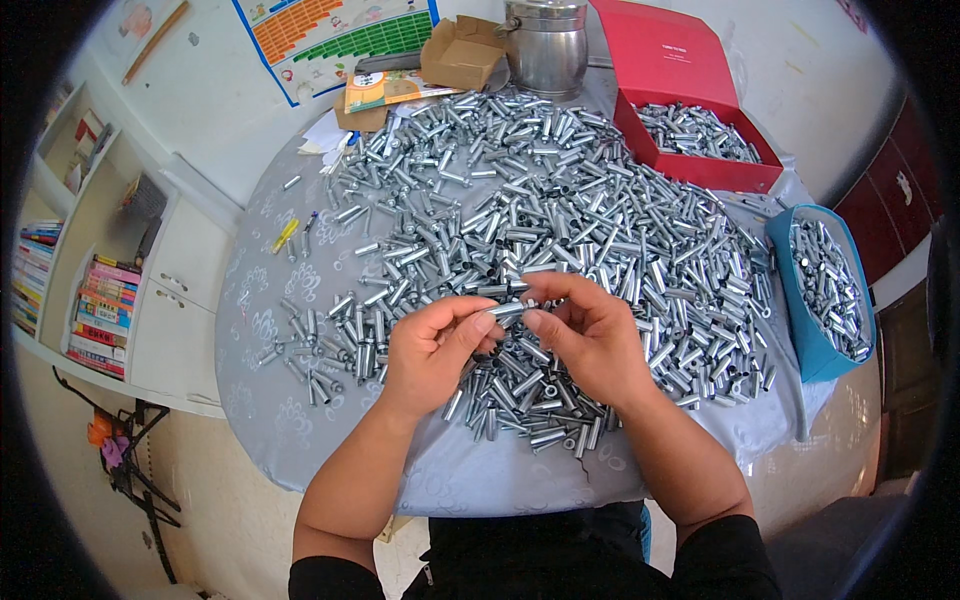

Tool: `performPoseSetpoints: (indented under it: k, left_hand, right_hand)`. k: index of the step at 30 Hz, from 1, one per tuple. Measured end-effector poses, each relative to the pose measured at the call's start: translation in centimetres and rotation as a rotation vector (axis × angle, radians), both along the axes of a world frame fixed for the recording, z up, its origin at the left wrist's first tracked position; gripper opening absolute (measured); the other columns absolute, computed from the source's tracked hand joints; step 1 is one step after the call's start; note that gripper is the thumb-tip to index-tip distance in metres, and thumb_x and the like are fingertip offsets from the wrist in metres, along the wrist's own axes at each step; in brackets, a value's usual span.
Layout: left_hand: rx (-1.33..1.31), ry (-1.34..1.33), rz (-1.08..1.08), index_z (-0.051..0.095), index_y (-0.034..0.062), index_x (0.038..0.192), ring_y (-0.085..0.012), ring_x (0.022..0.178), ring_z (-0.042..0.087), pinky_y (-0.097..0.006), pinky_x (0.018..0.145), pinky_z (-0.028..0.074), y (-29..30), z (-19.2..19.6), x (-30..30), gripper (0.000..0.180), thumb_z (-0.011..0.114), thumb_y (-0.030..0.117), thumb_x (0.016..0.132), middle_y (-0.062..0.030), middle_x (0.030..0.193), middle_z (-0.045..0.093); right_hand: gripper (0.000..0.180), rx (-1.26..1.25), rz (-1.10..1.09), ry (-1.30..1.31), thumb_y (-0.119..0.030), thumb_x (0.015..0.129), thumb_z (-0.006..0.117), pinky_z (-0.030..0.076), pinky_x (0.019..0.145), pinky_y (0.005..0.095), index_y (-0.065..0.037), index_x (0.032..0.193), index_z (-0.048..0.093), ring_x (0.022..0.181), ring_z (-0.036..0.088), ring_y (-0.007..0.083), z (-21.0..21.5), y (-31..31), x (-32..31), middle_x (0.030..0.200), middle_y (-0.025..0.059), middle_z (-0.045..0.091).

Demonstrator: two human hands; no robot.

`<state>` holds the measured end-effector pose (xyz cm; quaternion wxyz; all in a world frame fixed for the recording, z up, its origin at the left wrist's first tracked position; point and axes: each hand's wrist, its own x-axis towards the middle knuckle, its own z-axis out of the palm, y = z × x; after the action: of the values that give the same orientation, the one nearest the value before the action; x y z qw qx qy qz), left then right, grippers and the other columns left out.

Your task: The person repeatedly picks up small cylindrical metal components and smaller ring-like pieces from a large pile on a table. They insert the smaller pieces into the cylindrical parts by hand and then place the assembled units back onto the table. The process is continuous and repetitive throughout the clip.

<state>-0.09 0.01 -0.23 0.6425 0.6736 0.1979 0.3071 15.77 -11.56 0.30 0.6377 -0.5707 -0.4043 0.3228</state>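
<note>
Between my two hands, above the near middle of a big heap, is a silvery metal expansion bolt (pixel 508 310), held roughly level. The thumb and fingers of my left hand (pixel 428 350) pinch its left part. At its right end, my right hand (pixel 592 345) closes with thumb and forefinger; its other fingers are curled and partly hidden. Beneath and around both hands spreads the heap of loose metal sleeves and bolts (pixel 560 235), many lying across each other.
A grey cloth (pixel 440 490) covers the round table. At the back right, an open red box (pixel 700 175) holds more metal pieces, as does a blue bin (pixel 800 330). A steel pot (pixel 547 50) and cardboard box (pixel 462 52) stand behind. Left lies a yellow-handled tool (pixel 286 235).
</note>
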Motion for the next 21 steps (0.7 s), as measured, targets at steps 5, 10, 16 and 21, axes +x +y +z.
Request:
performPoseSetpoints:
  k: [5,10,16,21]
  left_hand:
    - [0.042,0.035,0.002,0.064,-0.0036,0.104,-0.0113,0.071,0.062,-0.024,0.067,0.052,-0.1,0.2,-0.1,0.019,0.057,0.013,0.096,-0.0077,0.083,0.068]
    - [0.093,0.062,0.046,0.064,-0.003,0.097,-0.011,0.069,0.062,-0.024,0.065,0.05,0.2,0.1,-0.3,0.023,0.054,0.018,0.099,-0.0069,0.079,0.066]
    - [-0.012,-0.051,0.027,0.063,-0.0027,0.105,-0.0094,0.07,0.062,-0.023,0.065,0.051,-0.3,0.6,0.1,0.021,0.056,0.016,0.097,-0.0074,0.084,0.068]
    - [0.067,-0.035,0.003,0.062,-0.003,0.111,-0.0105,0.075,0.064,-0.023,0.068,0.052,-0.2,-0.1,0.1,0.022,0.057,0.012,0.096,-0.0097,0.089,0.069]
  right_hand:
    - [0.021,-0.11,0.061,0.089,-0.011,0.09,0.067,0.045,0.058,0.0199,0.0,0.108,0.064,0.067,0.055,0.0053,0.4,-0.1,0.0,0.086,0.0019,0.065]
    - [0.019,-0.121,0.086,0.069,-0.011,0.091,0.065,0.045,0.054,0.0201,0.002,0.105,0.064,0.061,0.055,0.0053,0.9,-0.1,-0.4,0.079,0.0024,0.064]
    - [0.017,-0.109,0.071,0.177,-0.01,0.092,0.064,0.046,0.053,0.0209,0.002,0.104,0.063,0.06,0.056,0.0065,0.9,-0.2,-0.5,0.078,0.0032,0.064]
    - [0.019,-0.07,0.053,0.179,-0.01,0.093,0.063,0.047,0.054,0.0207,0.002,0.106,0.062,0.061,0.057,0.0072,0.7,-0.1,-0.3,0.079,0.0035,0.064]
